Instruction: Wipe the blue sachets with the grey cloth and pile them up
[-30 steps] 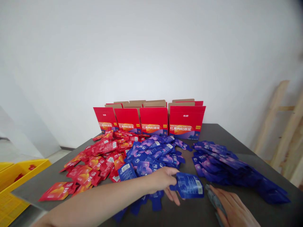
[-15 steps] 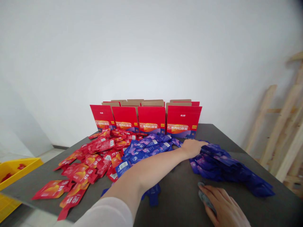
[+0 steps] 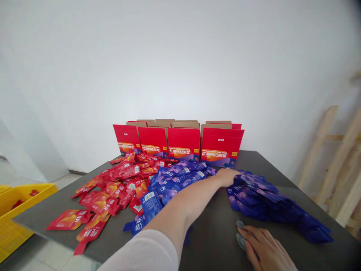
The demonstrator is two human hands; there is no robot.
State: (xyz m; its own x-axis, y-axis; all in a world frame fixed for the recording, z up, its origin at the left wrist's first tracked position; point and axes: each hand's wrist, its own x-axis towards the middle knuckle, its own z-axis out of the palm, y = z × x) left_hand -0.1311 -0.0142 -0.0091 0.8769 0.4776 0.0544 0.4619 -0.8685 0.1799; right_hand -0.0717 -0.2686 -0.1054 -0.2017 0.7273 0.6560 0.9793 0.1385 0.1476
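Observation:
My left arm reaches across to the right. My left hand point(image 3: 226, 177) is at the far left end of a row of overlapping blue pouches point(image 3: 262, 197), its fingers closed on a pouch there; the fingertips are partly hidden. Lower right, my right hand point(image 3: 265, 246) rests low over the tabletop, with a crumpled grey cloth point(image 3: 241, 241) between thumb and fingers. A loose heap of blue pouches point(image 3: 175, 177) lies left of my left hand, partly covered by my forearm. Beside it spreads a heap of red pouches point(image 3: 115, 188).
Several red open-topped cartons point(image 3: 183, 143) stand in rows at the back of the dark table point(image 3: 214, 226), near the white wall. A yellow crate point(image 3: 25, 203) holding red items stands beyond the left edge. Wooden beams point(image 3: 318, 146) lean at the right.
My left hand has drawn slightly left along the blue row. My right hand stays nearly in place with the cloth. The view has shifted slightly left.

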